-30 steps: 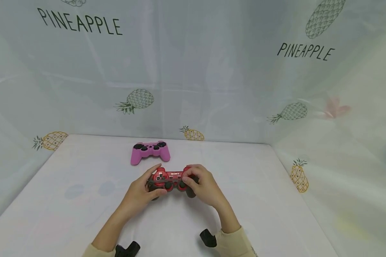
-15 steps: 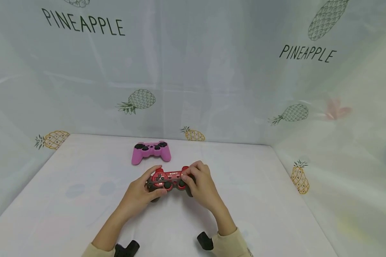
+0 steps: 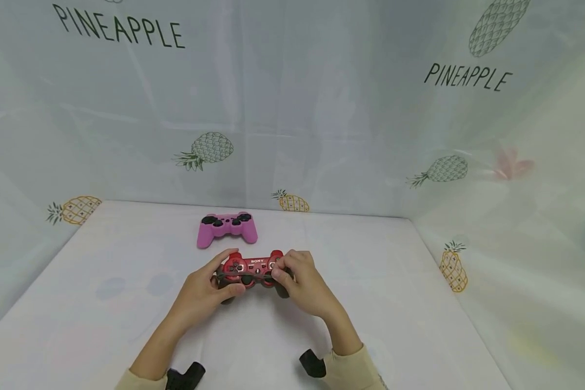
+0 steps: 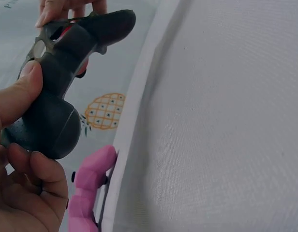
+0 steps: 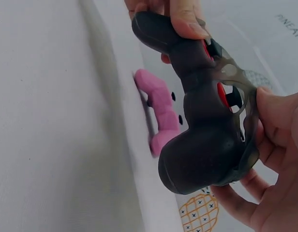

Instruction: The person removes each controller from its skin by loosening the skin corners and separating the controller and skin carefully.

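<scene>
A red Sony game controller (image 3: 251, 264) is held between both hands, its handles wrapped in a dark translucent cover (image 5: 202, 150). My left hand (image 3: 202, 290) grips the controller's left end, thumb near the front and index finger reaching to the top edge. In the left wrist view, that thumb presses on the cover (image 4: 52, 67) near the left handle. On the other side, my right hand (image 3: 302, 281) pinches the cover's edge by the right stick. Through openings in the cover, the right wrist view shows red parts and black sticks.
Behind the held controller, a pink controller (image 3: 228, 229) lies on the white table (image 3: 380, 303). A curtain (image 3: 292, 108) printed with pineapples rises at the table's back edge. Black wrist mounts (image 3: 313, 363) sit at both sleeves.
The red controller and my left hand have shifted slightly left. My right hand rises a little, then comes back down, still pinching the cover's edge. The pink controller stays put.
</scene>
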Motion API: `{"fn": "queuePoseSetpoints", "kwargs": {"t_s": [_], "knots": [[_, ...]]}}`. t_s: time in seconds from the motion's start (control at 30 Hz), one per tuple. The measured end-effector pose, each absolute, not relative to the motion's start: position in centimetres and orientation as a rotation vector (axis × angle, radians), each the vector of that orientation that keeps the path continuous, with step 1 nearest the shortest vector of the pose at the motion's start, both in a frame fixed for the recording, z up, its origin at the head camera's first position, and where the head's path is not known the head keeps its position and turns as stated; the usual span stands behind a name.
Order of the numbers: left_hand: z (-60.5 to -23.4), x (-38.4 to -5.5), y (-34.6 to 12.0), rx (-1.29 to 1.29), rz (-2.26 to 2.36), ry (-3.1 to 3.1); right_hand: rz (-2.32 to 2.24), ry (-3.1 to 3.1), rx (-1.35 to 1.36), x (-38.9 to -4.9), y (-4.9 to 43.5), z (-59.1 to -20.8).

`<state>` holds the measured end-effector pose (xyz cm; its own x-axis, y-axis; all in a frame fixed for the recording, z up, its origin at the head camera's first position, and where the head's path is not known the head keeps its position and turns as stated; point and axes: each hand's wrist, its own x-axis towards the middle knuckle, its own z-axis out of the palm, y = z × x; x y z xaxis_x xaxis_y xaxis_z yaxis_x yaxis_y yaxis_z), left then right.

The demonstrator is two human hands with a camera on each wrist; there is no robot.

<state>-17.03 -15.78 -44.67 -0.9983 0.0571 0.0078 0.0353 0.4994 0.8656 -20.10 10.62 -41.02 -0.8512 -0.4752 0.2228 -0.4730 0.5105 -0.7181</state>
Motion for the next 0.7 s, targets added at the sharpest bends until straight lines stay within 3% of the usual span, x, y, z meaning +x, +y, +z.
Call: {"fn": "queuePoseSetpoints", "kwargs": {"t_s": [0.7], "knots": [[-44.02, -16.96, -15.62, 0.009, 1.763, 2.543, -1.168, 2.759, -1.093, -20.38, 11.27, -40.64]]}}
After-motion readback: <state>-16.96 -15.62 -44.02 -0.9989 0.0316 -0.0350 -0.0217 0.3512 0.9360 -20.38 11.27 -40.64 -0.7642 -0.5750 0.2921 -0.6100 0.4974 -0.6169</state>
